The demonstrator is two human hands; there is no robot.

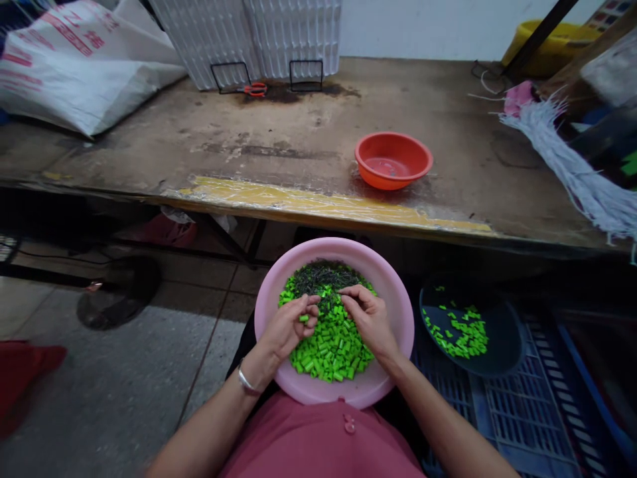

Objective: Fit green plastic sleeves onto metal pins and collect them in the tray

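A pink basin (398, 312) rests on my lap, filled with small bright green tube-like plastic pieces (333, 338) and a heap of thin dark pieces (323, 273) towards its far side. Over the left of the basin, my left hand (293, 322) is closed, with one green piece (304, 318) held among its fingers; what its thumb and fingertip pinch is too small to make out. Opposite it, my right hand (367, 317) pinches with thumb and forefinger above the pile, its fingertips a short gap from the left ones. Whatever lies in that pinch cannot be made out.
A red bowl (393, 159) stands on the worn workbench (279, 133). Red-handled pliers (255, 89) lie by wire stands. To my right, a dark basin (502, 338) with green pieces sits on blue plastic crates (527, 405). A white sack (89, 73) and white strings (562, 146) flank the bench.
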